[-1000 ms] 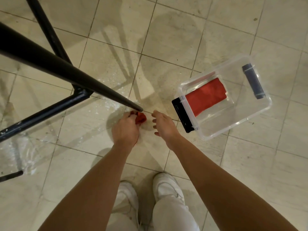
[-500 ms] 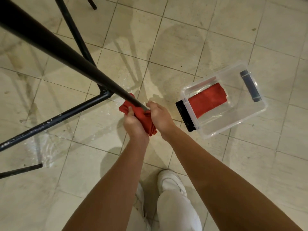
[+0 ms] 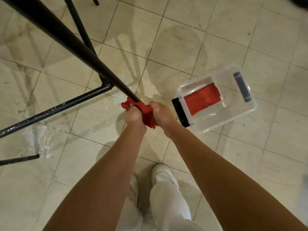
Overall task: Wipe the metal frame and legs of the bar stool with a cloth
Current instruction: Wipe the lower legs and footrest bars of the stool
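A black metal stool leg [image 3: 70, 42] runs diagonally from the top left down to the middle of the view. Its lower end is hidden inside a red cloth [image 3: 146, 112]. My left hand [image 3: 134, 115] grips the cloth on its left side. My right hand [image 3: 160, 112] grips the same cloth on its right side. A black crossbar [image 3: 55, 107] joins a second, thinner leg [image 3: 80, 27] behind the near one, and another bar end [image 3: 18, 158] shows at the lower left.
A clear plastic box [image 3: 241, 117] with black and blue latches sits on the tiled floor to the right, with another red cloth [image 3: 202, 100] in it. Wet patches [image 3: 40, 140] shine on the tiles under the stool. My white shoes [image 3: 164, 175] are just below my hands.
The cloth went from bunched on the floor at the leg's foot to wrapped round the leg. My right hand has joined my left in gripping it, and the view has lifted.
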Motion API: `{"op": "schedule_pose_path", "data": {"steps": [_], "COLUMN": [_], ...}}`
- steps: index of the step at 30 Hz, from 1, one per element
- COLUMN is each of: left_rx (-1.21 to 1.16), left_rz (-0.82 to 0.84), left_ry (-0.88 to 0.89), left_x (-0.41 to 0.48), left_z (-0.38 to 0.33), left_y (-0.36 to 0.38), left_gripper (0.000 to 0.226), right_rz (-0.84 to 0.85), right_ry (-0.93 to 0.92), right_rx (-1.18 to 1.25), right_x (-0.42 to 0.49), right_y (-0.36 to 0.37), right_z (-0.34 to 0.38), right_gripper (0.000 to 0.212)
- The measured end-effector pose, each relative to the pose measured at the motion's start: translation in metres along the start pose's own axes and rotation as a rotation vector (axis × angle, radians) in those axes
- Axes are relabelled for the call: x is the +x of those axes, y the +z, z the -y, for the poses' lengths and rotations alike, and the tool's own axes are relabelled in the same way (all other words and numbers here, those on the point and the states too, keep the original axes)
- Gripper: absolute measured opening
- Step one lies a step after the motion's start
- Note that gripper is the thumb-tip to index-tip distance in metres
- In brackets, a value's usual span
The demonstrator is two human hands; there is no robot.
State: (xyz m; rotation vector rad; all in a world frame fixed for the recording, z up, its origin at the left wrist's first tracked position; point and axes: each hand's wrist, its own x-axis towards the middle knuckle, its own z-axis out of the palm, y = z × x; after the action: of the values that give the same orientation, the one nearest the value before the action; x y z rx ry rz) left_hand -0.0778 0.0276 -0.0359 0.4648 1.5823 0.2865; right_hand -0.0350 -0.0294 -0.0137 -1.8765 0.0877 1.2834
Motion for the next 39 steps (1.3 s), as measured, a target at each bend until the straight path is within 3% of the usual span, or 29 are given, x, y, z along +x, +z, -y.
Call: {"op": "schedule_pose_path", "data": {"steps": [5,11,24,31,36,39], "left_rx": [-0.030,0.333,0.568,0.599,0.924,1.120], "left_rz": [0.053,0.024,0.065,-0.086,-0.094,-0.105], "left_ry": [0.213,0.160,0.730,0.961,1.035,1.006], "left_x": [-0.013,-0.020,-0.138,-0.168,-0.150,-0.145], "left_z": [-0.002,-0.015,-0.050,-0.088,-0.117,-0.116], "left_y": [-0.010,-0.023,-0.095,-0.109,-0.088,-0.081], "left_gripper": [0.021,0.021,0.014,0.026,0.028,0.026], "right_rz": [-0.001,-0.022,0.035,0.025,-0.071,-0.066], "right_ry": [0.016,-0.015,-0.172,-0.179,-0.140,-0.129], "right_rx": [-0.011,-0.044,-0.082,-0.107,-0.114,-0.148], "right_x": [-0.002,-0.022,-0.119,-0.158,-0.151,-0.149], "right_y": [-0.004,-0.011,0.015,0.015,-0.003,-0.005], "right_z": [0.015,0.036,0.104,0.110,0.104,0.103], "right_gripper": [0.021,0.016,0.023,0.021,0.031,0.024]}}
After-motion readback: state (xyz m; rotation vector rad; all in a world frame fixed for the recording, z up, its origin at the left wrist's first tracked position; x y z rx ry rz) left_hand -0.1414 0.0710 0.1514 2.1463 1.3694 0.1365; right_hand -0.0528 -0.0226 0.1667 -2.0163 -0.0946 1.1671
